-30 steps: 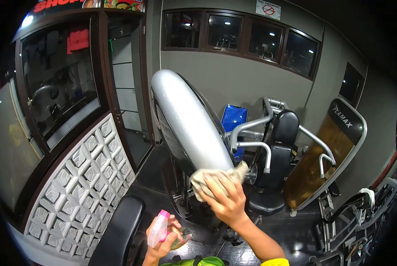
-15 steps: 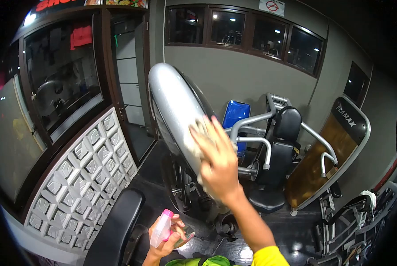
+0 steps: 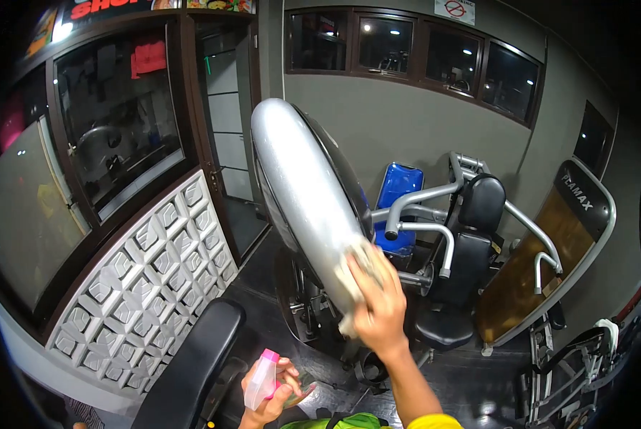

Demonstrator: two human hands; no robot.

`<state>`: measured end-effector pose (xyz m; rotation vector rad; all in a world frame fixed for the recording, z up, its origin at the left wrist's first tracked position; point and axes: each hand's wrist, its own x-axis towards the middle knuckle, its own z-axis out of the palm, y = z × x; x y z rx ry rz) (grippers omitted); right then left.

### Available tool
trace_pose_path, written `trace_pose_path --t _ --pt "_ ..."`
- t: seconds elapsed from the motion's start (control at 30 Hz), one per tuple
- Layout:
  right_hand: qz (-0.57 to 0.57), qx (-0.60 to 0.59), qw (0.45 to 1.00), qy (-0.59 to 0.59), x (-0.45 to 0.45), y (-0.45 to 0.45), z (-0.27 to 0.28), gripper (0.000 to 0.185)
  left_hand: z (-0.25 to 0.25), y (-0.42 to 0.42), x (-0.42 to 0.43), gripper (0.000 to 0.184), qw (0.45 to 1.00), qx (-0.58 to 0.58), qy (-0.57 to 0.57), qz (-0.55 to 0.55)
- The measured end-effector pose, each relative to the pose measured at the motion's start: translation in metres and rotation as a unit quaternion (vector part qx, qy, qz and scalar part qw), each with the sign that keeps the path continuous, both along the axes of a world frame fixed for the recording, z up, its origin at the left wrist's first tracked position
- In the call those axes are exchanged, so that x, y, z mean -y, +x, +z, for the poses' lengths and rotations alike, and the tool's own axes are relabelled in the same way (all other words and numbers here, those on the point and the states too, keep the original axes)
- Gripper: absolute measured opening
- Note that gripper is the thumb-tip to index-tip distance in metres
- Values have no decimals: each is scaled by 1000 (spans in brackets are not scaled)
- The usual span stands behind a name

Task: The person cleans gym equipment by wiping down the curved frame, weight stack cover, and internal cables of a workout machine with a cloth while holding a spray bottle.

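My right hand (image 3: pixel 381 311) presses a pale cloth (image 3: pixel 363 261) against the lower right side of a long silver machine cover (image 3: pixel 302 175). The fingers lie over the cloth, which hangs out below them, and part of it is hidden. Low in the view, my left hand (image 3: pixel 267 404) is closed around a spray bottle (image 3: pixel 262 386) with a translucent white head and a pink nozzle. Fingers hide part of the bottle. This hand is apart from the machine.
A black padded seat (image 3: pixel 192 372) stands close on the left, before a white patterned panel (image 3: pixel 149 279). Beyond the cover are a blue pad (image 3: pixel 400 189) and a machine with a black backrest (image 3: pixel 482 204) and grey bars. More equipment (image 3: pixel 585 372) fills the right side.
My right hand has slid the cloth down along the silver cover toward its lower end. The view has shifted slightly to the left. My left hand still holds the spray bottle.
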<state>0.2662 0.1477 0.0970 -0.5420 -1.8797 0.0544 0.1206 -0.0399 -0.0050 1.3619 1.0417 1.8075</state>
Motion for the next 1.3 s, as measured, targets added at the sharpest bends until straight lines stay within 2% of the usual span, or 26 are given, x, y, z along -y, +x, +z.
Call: trace_pose_path --t 0.1,0.17,0.23,0.37,0.43,0.53,0.6,0.63,0.7,0.77,0.9,1.0,1.1,1.17,1.3 --pt "-77 -15 997 8 16 23 -100 52 -2 3 2 45 1000 21 1 6" --pt "-87 6 996 32 13 27 -117 50 -3 4 1 37 999 38 -8 -1" --pt "-69 -4 997 44 7 23 -99 50 -11 6 -4 35 999 43 4 -15" --pt "-6 11 998 66 -14 -9 12 60 -5 16 -11 31 998 52 22 -27" --pt "25 47 997 54 -23 -33 66 51 1 19 -15 30 998 48 22 -36" --pt "66 46 994 79 -54 -69 102 45 7 22 -20 29 998 43 33 -38" --pt "93 69 991 64 -56 -73 111 42 7 19 -24 28 997 -8 70 -28" --pt "94 51 992 70 -56 -71 103 42 5 19 -24 28 997 -7 69 -31" --pt "82 49 992 81 -48 -56 85 44 -1 20 -20 30 996 65 48 -36" --pt "72 45 992 96 -36 -37 66 46 -3 19 -18 30 998 38 35 -26" --pt "39 32 999 15 -1 4 18 55 -7 12 -14 30 1000 3 13 -10" --pt "-25 16 1000 -4 9 27 -55 54 -12 11 -16 29 1000 18 8 -2" --pt "-67 30 996 44 10 40 -132 48 -9 18 -21 29 998 62 -1 -15" --pt "-77 49 993 71 7 42 -137 45 -9 23 -26 23 996 84 10 -16" --pt "-21 7 996 83 -8 27 -79 49 -3 28 -26 20 996 87 11 -16"
